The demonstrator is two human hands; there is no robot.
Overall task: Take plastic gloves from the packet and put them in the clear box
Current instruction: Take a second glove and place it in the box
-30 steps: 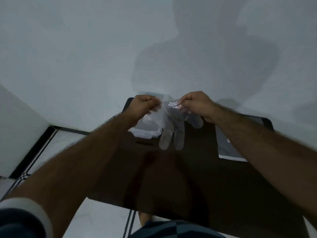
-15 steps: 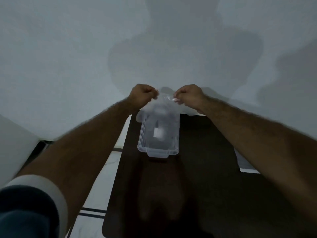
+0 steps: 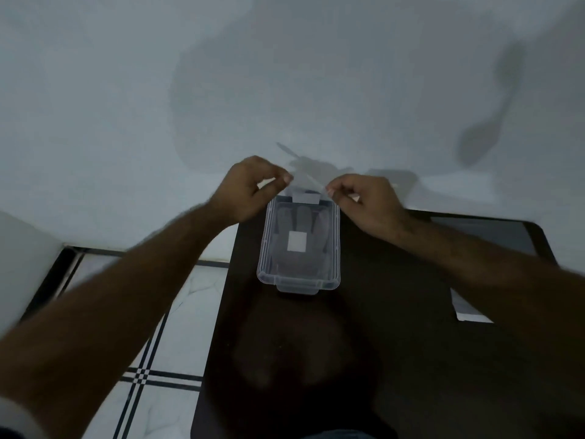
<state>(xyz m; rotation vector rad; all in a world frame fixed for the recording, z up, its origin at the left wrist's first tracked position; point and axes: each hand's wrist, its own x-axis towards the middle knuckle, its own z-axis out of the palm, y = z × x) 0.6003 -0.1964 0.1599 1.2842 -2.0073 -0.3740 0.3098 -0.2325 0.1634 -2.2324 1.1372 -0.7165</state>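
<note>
Pinched grips are seen on both sides: the left hand (image 3: 250, 188) and the right hand (image 3: 364, 201) are each closed, thumb against fingertips, on an upper edge of a thin plastic glove (image 3: 305, 179). The glove is stretched between the two hands just above the far end of the clear box (image 3: 267, 248). Its film is nearly see-through, so only faint edges and creases can be made out against the pale wall (image 3: 126, 90); how far it hangs down cannot be told.

The box is set on the dark worktop (image 3: 380, 343), near its left edge, with its long side running away from the person. A small white square label (image 3: 297, 241) is seen in the middle of the box, and finger-shaped forms of clear plastic are visible inside, lying flat on its floor.

At the right of the worktop a grey packet (image 3: 481, 236) is laid flat, well apart from the box and partly covered by the right forearm. White tiled floor (image 3: 177, 312) with dark lines is seen left of the worktop.
</note>
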